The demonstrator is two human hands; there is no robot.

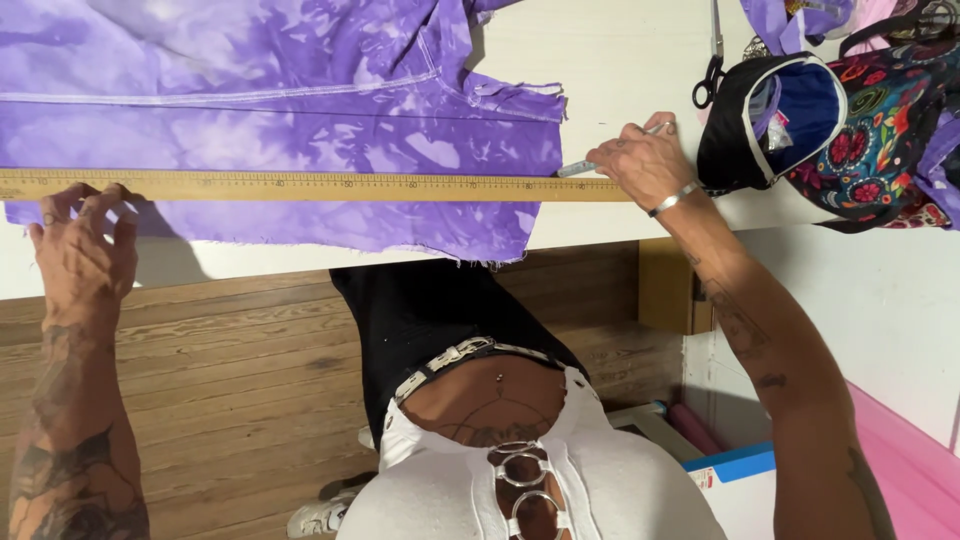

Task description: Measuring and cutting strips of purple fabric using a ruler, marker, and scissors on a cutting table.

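A purple tie-dyed fabric (pixel 300 100) lies spread on a white table (pixel 620 60). A long yellow wooden ruler (pixel 300 186) lies across the fabric. My left hand (pixel 85 245) presses down on the ruler's left end with fingers bent over it. My right hand (pixel 645 160) holds a silver marker pen (pixel 580 167), its tip at the ruler's right end just past the fabric's edge. A metal bracelet circles my right wrist.
A black-and-floral bag (pixel 840 130) with a blue lining sits at the table's right side. Black-handled scissors (pixel 712 70) lie beside it. Below the table is wooden flooring (pixel 230 400), a pink surface (pixel 900 450) at the right and a blue-edged box (pixel 740 470).
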